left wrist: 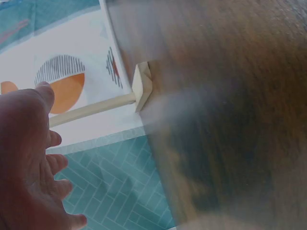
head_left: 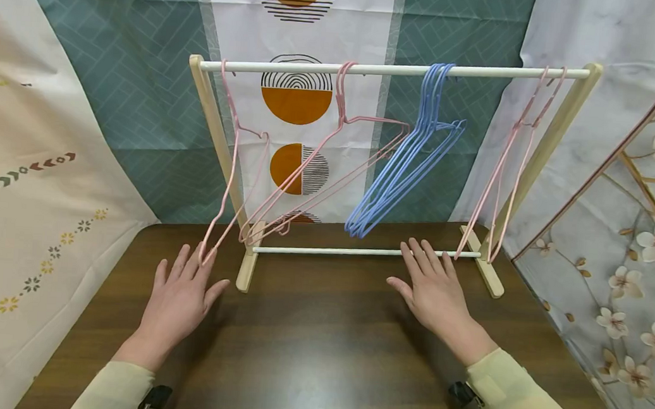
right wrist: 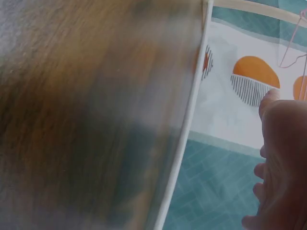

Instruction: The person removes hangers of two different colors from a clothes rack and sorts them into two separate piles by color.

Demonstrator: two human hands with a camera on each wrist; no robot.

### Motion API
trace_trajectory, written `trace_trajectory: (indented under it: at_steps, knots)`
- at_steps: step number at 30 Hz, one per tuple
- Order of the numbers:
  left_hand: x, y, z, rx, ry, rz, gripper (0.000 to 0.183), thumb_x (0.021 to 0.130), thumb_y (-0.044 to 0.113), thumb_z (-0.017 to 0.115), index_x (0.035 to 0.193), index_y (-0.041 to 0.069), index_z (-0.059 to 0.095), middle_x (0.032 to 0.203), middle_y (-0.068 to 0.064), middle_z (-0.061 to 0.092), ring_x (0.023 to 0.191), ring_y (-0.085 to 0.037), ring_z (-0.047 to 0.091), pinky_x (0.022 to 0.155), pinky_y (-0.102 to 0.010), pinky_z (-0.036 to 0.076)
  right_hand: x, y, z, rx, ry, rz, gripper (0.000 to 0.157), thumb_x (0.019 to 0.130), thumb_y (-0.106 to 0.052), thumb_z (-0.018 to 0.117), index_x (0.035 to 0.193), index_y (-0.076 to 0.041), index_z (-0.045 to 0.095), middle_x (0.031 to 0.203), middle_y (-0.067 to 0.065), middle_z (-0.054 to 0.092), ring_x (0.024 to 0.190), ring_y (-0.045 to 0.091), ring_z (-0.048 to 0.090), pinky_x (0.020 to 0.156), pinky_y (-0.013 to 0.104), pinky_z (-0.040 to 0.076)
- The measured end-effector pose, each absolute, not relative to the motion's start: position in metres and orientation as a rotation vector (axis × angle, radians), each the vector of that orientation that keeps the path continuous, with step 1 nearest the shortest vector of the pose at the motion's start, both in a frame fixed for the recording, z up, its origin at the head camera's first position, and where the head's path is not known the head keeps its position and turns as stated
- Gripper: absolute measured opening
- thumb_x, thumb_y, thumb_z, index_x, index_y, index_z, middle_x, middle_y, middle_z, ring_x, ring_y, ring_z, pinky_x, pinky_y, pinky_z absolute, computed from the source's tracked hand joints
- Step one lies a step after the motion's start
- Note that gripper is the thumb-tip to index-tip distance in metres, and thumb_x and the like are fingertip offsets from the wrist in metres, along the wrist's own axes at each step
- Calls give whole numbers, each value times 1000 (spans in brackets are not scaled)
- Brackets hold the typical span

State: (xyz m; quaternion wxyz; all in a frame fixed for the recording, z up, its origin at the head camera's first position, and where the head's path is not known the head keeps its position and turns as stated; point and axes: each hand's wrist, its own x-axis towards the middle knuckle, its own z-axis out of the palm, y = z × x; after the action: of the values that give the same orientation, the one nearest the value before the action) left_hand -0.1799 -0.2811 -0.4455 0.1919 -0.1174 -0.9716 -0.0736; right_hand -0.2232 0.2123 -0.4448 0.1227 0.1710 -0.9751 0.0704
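Observation:
My left hand is held palm down with its fingers spread, over the left side of the table. Its fingertips overlap the lower end of a pink hanger in the head view. On the right, my right hand also has straight fingers and holds nothing, its fingertips near the rack's lower white bar. From the upper bar hang more pink hangers left of the middle, a bunch of blue hangers, and pink hangers at the right end. In both wrist views, thumb and fingers are extended.
The clothes rack has wooden side posts and feet standing on a dark brown table. Behind it hangs a green and white patterned cloth. A cream cloth closes the left side, a floral one the right.

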Motion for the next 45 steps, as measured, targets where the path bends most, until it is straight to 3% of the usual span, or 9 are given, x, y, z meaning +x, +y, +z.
trace_trajectory:
  at_steps: [6, 24, 34, 39, 41, 45]
  knots:
    - [-180, -281, -436, -351, -2709, -237, 74, 109, 41, 69, 165, 0, 44, 171, -29, 39, 158, -54, 32, 120, -84, 16, -218, 207, -435, 538, -2803, 205, 84, 112, -57, 57, 175, -9, 30, 181, 16, 25, 168, 38, 16, 132, 67, 11]
    - [-170, -278, -390, -355, -2655, -542, 73, 115, 37, 60, 169, -4, 33, 172, -32, 33, 163, -53, 20, 127, -76, 15, -173, 184, -400, 688, -2723, 258, 86, 110, -55, 62, 173, -6, 33, 180, 14, 28, 168, 35, 19, 133, 61, 16]
    - [-166, -269, -350, -371, -2606, -761, 60, 119, 27, 51, 169, -3, 33, 173, -30, 34, 163, -51, 23, 128, -72, 21, -142, 176, -372, 787, -2638, 216, 91, 111, -73, 33, 174, -7, 31, 181, 11, 26, 169, 31, 17, 136, 52, 13]
    - [-163, -271, -330, -335, -2581, -922, 58, 122, 34, 41, 172, 5, 35, 172, -30, 35, 160, -53, 29, 125, -75, 24, -134, 175, -354, 822, -2532, 210, 93, 111, -74, 23, 172, -5, 35, 178, 12, 34, 167, 33, 24, 135, 53, 17]
    - [-161, -272, -324, -336, -2544, -998, 56, 123, 34, 36, 172, 9, 36, 172, -26, 38, 159, -51, 33, 128, -67, 26, -134, 175, -346, 832, -2487, 205, 93, 112, -73, 22, 171, -4, 36, 177, 14, 36, 166, 35, 27, 134, 53, 18]
    - [-156, -271, -316, -390, -2428, -1150, 52, 123, 30, 33, 171, 11, 40, 170, -21, 45, 158, -42, 38, 126, -26, 29, -135, 177, -329, 834, -2437, 170, 92, 112, -73, 21, 171, -4, 36, 177, 15, 36, 166, 35, 27, 135, 52, 17]
